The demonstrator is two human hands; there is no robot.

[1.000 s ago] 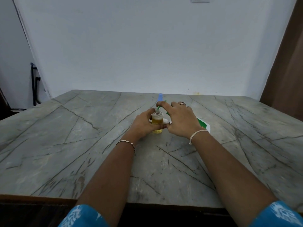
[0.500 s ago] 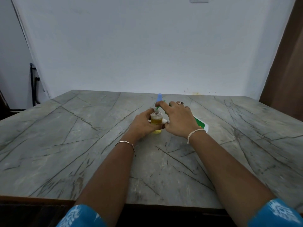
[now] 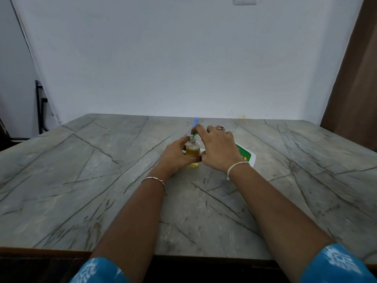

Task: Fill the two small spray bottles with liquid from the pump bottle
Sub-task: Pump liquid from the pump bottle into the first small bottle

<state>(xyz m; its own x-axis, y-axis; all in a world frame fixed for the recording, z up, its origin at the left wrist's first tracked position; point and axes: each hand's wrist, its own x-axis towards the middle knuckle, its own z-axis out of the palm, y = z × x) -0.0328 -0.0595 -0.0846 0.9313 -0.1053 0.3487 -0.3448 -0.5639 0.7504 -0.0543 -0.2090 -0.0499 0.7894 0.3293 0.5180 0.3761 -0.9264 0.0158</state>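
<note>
Hardly anything has moved since half a second ago: both hands stay in the same spot, and only the pointing finger of the right hand (image 3: 219, 148) has slid a tiny bit to the left.

The small spray bottle (image 3: 192, 149) stands upright in the middle of the table (image 3: 102, 180), with its top off. It has yellow liquid in it, about half way up. The left hand (image 3: 175, 154) is wrapped round it from the left, most likely so it does not tip over.

The right hand is curled over the pump bottle (image 3: 245, 155), which leans down to the right. Its pointing finger lies on the green spout (image 3: 194, 134), and the spout aims into the little bottle's open neck. That looks like the way to keep drops off the table.

A blue piece (image 3: 196, 121) pokes up just behind the fingers. I cannot tell what it is. The second small bottle is not plain to see, so that job is probably still to do.
</note>
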